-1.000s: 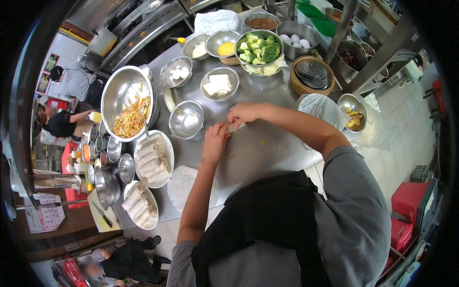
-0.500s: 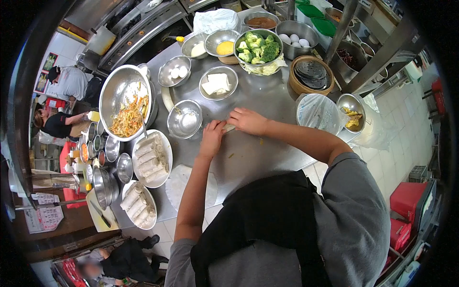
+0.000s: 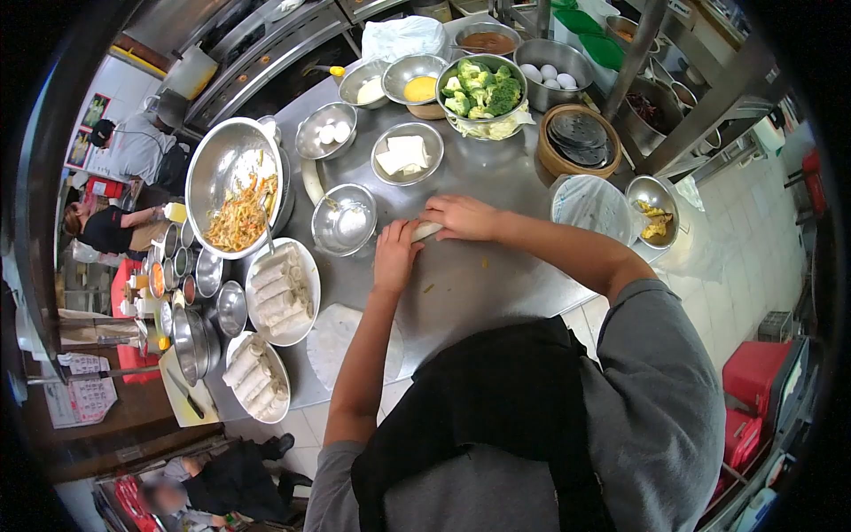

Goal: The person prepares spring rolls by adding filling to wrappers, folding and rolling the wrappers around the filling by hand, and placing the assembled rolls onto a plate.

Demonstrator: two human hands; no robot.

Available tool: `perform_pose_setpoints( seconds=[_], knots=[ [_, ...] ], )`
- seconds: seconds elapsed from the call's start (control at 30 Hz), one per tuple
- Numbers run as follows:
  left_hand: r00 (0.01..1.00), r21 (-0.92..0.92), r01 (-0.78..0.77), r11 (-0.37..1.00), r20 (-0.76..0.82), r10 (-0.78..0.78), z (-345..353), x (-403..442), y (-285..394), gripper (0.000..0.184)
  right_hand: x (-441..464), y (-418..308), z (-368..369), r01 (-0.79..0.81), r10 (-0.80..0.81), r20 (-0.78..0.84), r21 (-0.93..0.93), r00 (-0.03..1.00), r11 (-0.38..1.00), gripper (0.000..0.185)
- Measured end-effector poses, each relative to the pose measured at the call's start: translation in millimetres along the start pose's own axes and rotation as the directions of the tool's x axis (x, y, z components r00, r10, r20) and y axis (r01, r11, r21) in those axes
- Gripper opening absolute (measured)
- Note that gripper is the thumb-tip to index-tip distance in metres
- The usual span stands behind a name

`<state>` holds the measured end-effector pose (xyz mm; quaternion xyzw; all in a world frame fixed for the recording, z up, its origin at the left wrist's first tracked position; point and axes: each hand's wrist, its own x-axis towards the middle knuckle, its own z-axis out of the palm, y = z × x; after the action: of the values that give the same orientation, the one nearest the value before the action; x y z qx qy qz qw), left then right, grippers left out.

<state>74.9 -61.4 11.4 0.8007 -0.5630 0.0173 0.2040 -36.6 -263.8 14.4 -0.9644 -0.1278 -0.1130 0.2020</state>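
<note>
A pale spring roll [image 3: 427, 230] lies on the steel table between my hands, its middle showing. My left hand [image 3: 395, 253] is closed over its left end, and my right hand [image 3: 461, 218] is closed over the right end. Just left of them stands a small steel bowl [image 3: 344, 222] with a little pale residue in it. Farther left, a big bowl [image 3: 199, 177] holds shredded vegetable filling [image 3: 238, 215] with a utensil in it. Two white oval plates carry finished rolls [image 3: 281, 288] and more rolls [image 3: 255, 381]. A round wrapper sheet [image 3: 341, 341] rests near my left forearm.
Behind my hands are bowls of white blocks [image 3: 404, 158], eggs [image 3: 333, 132], yellow liquid [image 3: 420, 88] and broccoli [image 3: 483, 89]. A bamboo steamer [image 3: 551, 160] and a plastic-covered container [image 3: 592, 208] stand at right. A knife [image 3: 189, 399] lies on a board at left. Other people are farther off.
The roll between my hands shows more of its length and has moved slightly away from me. My right hand has shifted slightly forward; the bowls and plates stay in place.
</note>
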Motion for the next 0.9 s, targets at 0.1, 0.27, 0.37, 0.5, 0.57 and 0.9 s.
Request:
perform_pose_setpoints(
  seconds=[0.1, 0.27, 0.37, 0.5, 0.57, 0.9],
  knots=[
    [1.0, -0.028, 0.006, 1.0, 0.023, -0.006, 2, 1, -3, 0.049, -6, -1, 2, -0.006, 0.005, -0.056, -0.012, 0.998, 1.0, 0.043],
    [0.998, -0.149, 0.026, 0.988, 0.065, -0.016, 2, 6, -15, 0.051, -10, 6, 9, 0.001, -0.004, -0.072, -0.055, 0.997, 0.999, 0.041],
    [0.996, -0.266, 0.069, 0.961, 0.07, -0.052, -2, 7, -17, 0.052, -11, 10, 10, 0.001, -0.005, -0.091, -0.035, 0.996, 0.999, 0.039],
    [0.999, -0.28, 0.029, 0.959, -0.008, -0.032, -2, 5, -18, 0.051, -8, 18, 13, -0.006, 0.008, -0.08, 0.02, 0.997, 1.0, 0.036],
    [0.999, -0.256, 0.022, 0.966, -0.03, -0.031, 4, 2, -22, 0.049, -6, 22, 13, -0.003, 0.008, -0.076, 0.06, 0.997, 0.998, 0.034],
    [0.993, -0.195, 0.112, 0.974, -0.024, -0.119, 10, -2, -20, 0.047, 2, 40, 13, -0.019, 0.031, -0.057, 0.202, 0.998, 0.979, 0.029]
  ],
)
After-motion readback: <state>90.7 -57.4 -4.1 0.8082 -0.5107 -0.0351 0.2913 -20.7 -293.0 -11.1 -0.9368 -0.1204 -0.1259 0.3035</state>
